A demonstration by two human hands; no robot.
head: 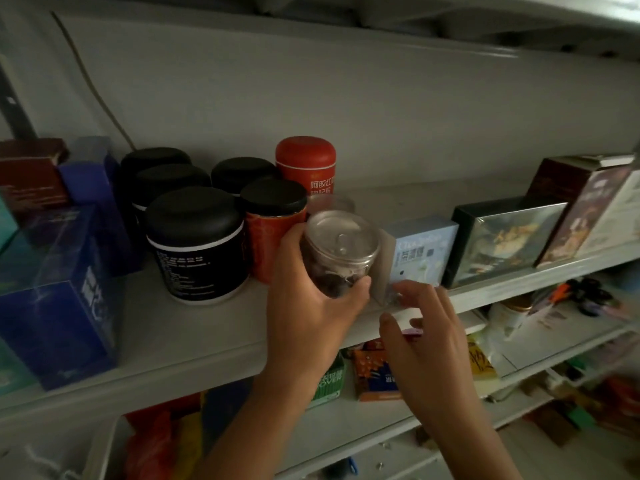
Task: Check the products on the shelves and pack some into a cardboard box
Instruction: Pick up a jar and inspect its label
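Head view: left hand [311, 306] wrapped round clear jar [341, 251], fingers on its left side, thumb on its near right. Jar at near part of shelf [194, 334], just right of orange can [266, 244], left of pale blue box [422, 252]. Right hand [427, 327] at shelf edge, blurred, fingers loosely spread, gripping nothing

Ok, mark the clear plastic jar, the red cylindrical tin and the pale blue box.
Clear plastic jar [341, 237]: head view, silver lid.
Red cylindrical tin [304, 161]: head view, upper body.
Pale blue box [424, 252]: head view, front face.
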